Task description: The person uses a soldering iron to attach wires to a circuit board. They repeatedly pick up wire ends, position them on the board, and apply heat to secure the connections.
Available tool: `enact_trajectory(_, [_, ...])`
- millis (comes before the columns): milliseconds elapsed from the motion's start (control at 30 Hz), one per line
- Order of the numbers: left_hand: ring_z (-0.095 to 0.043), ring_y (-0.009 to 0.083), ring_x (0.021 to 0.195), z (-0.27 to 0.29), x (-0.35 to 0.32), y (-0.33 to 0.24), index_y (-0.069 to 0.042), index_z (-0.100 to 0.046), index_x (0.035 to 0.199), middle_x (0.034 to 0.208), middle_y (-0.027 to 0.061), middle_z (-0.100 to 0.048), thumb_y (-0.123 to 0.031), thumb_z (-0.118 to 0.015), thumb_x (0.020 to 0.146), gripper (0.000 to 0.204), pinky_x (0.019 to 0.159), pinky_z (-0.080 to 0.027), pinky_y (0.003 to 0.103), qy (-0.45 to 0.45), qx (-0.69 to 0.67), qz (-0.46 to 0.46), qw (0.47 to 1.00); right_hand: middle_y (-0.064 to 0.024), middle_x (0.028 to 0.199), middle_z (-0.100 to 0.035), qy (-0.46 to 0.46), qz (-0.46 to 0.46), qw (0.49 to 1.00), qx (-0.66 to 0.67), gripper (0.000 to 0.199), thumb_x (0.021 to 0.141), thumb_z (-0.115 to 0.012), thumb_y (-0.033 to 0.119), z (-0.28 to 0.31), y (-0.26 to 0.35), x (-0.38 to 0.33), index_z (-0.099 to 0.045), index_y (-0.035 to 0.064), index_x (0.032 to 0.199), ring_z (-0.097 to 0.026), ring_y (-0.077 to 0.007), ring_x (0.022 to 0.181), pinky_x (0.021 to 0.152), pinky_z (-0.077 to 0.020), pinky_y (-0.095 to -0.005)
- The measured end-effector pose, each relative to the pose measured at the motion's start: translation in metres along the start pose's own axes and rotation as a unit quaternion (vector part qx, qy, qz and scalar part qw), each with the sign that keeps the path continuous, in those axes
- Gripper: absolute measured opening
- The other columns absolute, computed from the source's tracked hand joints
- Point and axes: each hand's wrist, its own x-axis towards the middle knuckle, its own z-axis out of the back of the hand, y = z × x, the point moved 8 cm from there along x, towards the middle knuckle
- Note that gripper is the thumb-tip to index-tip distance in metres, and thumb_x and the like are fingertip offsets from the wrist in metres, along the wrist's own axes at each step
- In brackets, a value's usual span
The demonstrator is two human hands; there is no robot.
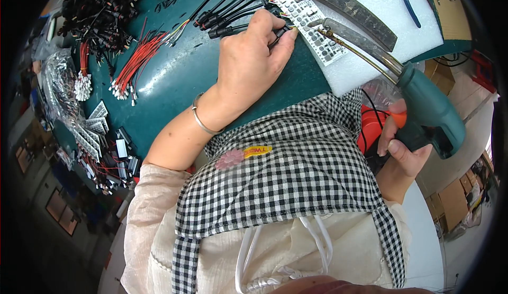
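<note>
My left hand (251, 56) pinches a black cable (275, 35), its thumb and fingertips at the edge of a white circuit board panel (323, 39). Several black cables with connectors (227, 14) fan out from that edge. In my right hand (406, 159) is a green soldering gun (431, 103), gripped by its handle, partly hidden. Its metal nose and thin brass feed tube (360, 55) reach over the panel, with the tip just right of my left fingertips. Whether the tip touches the board I cannot tell.
A dark metal bar (349, 11) lies across the panel on white foam (410, 21). On the green table (180, 77) are red wires with white plugs (135, 64), a heap of black cables (103, 13), a plastic bag (63, 85) and small boards (91, 135). Blue-handled pliers (407, 0) lie upper right.
</note>
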Motion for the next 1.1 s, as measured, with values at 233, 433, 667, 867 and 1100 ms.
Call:
enact_trajectory(233, [-0.044,0.0047,0.044,0.002,0.004,-0.005,-0.004,-0.062,0.087,0.052,0.0009,-0.052,-0.011,-0.075,0.080,0.016,0.042,-0.037,0.020,0.000,0.015,-0.046,0.999,-0.0122,0.067,-0.053,-0.003,0.011,1.000,-0.001,0.061,0.073,-0.076,0.014,0.002,0.000,0.002,-0.043,-0.0160,0.115,-0.048,-0.0144,0.043,0.038,-0.0412,-0.0238])
enact_trajectory(433, [-0.046,0.0036,0.046,-0.002,0.006,0.005,-0.002,-0.062,0.087,0.052,0.0005,-0.052,-0.011,-0.074,0.080,0.016,0.043,-0.038,0.020,0.029,-0.026,0.013,0.999,-0.0184,0.081,-0.055,-0.006,0.012,1.000,0.015,0.063,0.073,-0.075,0.012,0.005,-0.001,0.002,-0.040,-0.0170,0.117,-0.048,-0.0144,0.044,0.037,-0.0423,-0.0245])
enact_trajectory(667, [-0.056,0.0165,0.042,-0.003,0.004,-0.004,-0.003,-0.058,0.084,0.051,0.0045,-0.055,-0.013,-0.075,0.077,0.021,0.040,-0.043,0.029,0.000,-0.001,-0.008,1.000,-0.0187,0.085,-0.054,-0.006,0.011,1.000,0.028,0.063,0.073,-0.074,0.010,0.005,0.000,0.002,-0.039,-0.0171,0.118,-0.047,-0.0144,0.044,0.037,-0.0428,-0.0249])
enact_trajectory(867, [-0.057,0.0169,0.042,-0.005,0.005,-0.003,-0.006,-0.057,0.081,0.050,0.0024,-0.056,-0.015,-0.075,0.075,0.021,0.040,-0.044,0.029,-0.010,0.033,-0.045,0.998,-0.0223,0.095,-0.054,0.014,0.030,0.999,0.020,0.061,0.075,-0.072,0.008,0.003,-0.002,-0.001,-0.038,-0.0171,0.119,-0.050,-0.0145,0.047,0.038,-0.0438,-0.0242])
enact_trajectory(1100, [-0.057,0.0174,0.041,-0.003,0.005,-0.001,-0.008,-0.058,0.078,0.049,0.0014,-0.055,-0.016,-0.074,0.074,0.019,0.040,-0.044,0.030,-0.015,0.033,-0.038,0.999,-0.0223,0.107,-0.051,0.058,0.014,0.998,0.022,0.059,0.074,-0.072,0.005,0.004,-0.008,-0.002,-0.039,-0.0138,0.121,-0.053,-0.0158,0.051,0.039,-0.0457,-0.0246])
